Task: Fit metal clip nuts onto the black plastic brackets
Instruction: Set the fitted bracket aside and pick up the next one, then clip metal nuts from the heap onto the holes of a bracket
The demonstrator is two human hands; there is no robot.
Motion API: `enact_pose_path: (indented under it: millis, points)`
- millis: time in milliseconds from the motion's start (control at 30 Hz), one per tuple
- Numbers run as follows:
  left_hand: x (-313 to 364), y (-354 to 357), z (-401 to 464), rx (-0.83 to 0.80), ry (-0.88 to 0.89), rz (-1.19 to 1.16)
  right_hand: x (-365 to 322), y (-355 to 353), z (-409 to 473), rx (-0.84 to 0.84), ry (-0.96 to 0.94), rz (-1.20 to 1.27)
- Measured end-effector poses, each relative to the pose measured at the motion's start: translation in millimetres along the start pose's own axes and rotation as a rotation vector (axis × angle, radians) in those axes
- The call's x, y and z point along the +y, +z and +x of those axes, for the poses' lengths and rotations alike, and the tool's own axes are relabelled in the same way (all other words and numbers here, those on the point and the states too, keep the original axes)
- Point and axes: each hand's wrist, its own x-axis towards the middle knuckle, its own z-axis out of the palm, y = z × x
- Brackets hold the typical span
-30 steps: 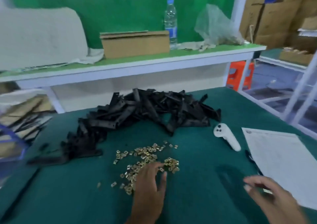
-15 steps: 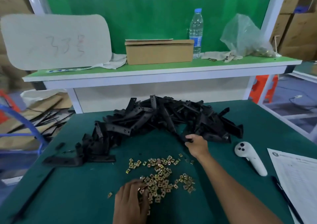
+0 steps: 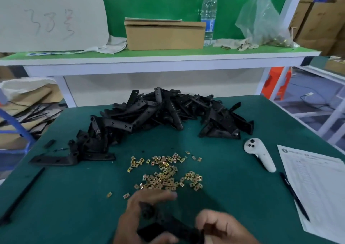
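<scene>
Dark green matting is covering the surface (image 3: 56, 197) on which all the work is being done. Nearest to the camera, one black plastic bracket (image 3: 168, 225) is being held between the two hands above the surface. It is being gripped by the left hand (image 3: 141, 215) with the fingers curled around its upper end, and its lower end is being pinched by the right hand (image 3: 224, 228); both hands are blurred, so finer details cannot be told.

Just beyond the hands, many small metal clip nuts (image 3: 164, 174) are being kept in a loose scatter on the matting. To the right of them a white controller (image 3: 259, 154) is lying, and near the right edge a black pen (image 3: 293, 193) is lying beside a printed paper sheet (image 3: 317, 184).

Farther back, a large pile of brackets (image 3: 158, 113) is being spread in an arc across the surface. Behind it, on a raised green shelf (image 3: 168, 52), a cardboard box (image 3: 164, 34), a water bottle (image 3: 209, 14) and a clear plastic bag (image 3: 261, 21) are being kept.
</scene>
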Motion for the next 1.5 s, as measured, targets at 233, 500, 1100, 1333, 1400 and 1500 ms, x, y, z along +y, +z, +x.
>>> enact_pose_path:
  millis: [233,500,1100,1333,1400,1500]
  points:
    - [2.4,5.8,-30.4,0.170,-0.468,-0.056,35.2,-40.1,32.4,0.497,-0.065,-0.556]
    - [-20.8,22.2,-43.0,0.060,-0.754,-0.101,56.3,-86.4,93.3,0.709,0.119,-1.095]
    - [-37.5,32.3,-50.8,0.092,-0.734,-0.219,17.6,-50.5,66.1,0.394,-0.086,-0.420]
    - [-37.4,34.7,-55.5,0.107,-0.621,-0.115,1.8,-19.6,67.8,0.250,-0.151,-0.676]
    - [-38.4,35.6,-56.0,0.104,-0.599,-0.054,1.3,-16.0,71.5,0.204,-0.135,-0.732]
    - [-37.9,36.1,-56.9,0.077,-0.557,-0.009,-2.1,-14.4,75.3,0.159,-0.139,-0.829]
